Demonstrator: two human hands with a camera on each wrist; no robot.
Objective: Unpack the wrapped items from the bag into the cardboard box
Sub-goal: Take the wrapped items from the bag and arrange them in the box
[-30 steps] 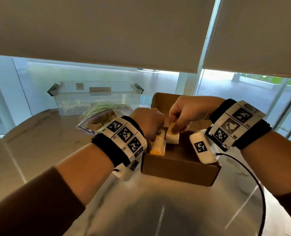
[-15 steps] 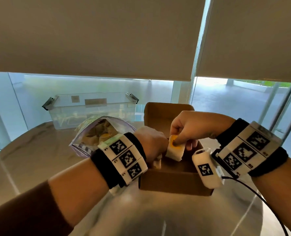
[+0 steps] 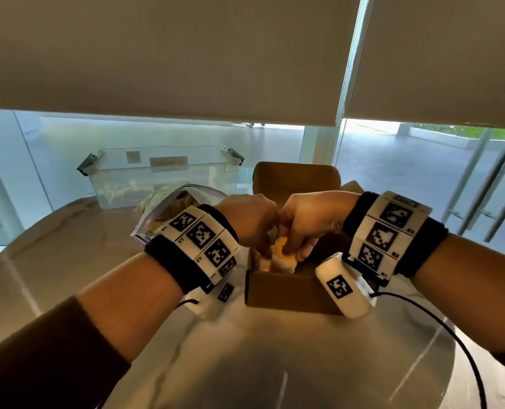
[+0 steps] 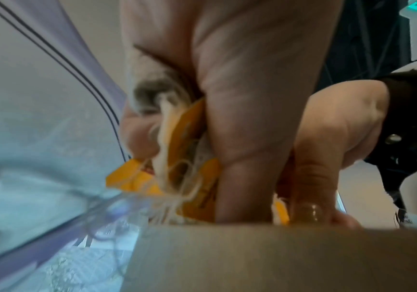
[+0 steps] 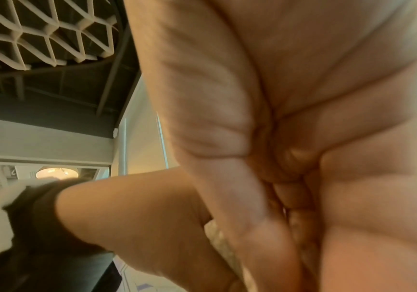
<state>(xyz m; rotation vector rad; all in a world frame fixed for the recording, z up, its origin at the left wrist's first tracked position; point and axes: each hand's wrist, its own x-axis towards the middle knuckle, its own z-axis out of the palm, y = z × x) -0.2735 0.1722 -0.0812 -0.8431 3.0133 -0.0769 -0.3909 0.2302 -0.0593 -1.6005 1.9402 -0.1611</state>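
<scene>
Wrapped items (image 3: 280,259): pale, cloth-like bundles with yellow-orange showing at the top, standing at the left end inside the cardboard box (image 3: 286,293), their tops level with its front rim. Your left hand (image 3: 249,224): fingers curled down over the box's left end, clutching one yellow-and-white wrapped bundle with loose string trailing from it, as the left wrist view shows. Your right hand (image 3: 310,219): fingers bent downward and pinching the orange-topped bundle just beside the left hand; the two hands touch or nearly touch above the box. Cardboard box: brown, open, its lid flap standing upright at the far side, resting on the pale marbled table (image 3: 274,364). Bag (image 3: 168,208): clear plastic, crumpled, mouth open, lying just left of the box behind your left wrist, with more pale contents inside. Clear plastic bin (image 3: 162,175): lidless with latch handles, at the table's far edge, well beyond the bag. Both wrists carry marker-printed bands (image 3: 204,240); a black cable (image 3: 440,329) trails from the right one.
</scene>
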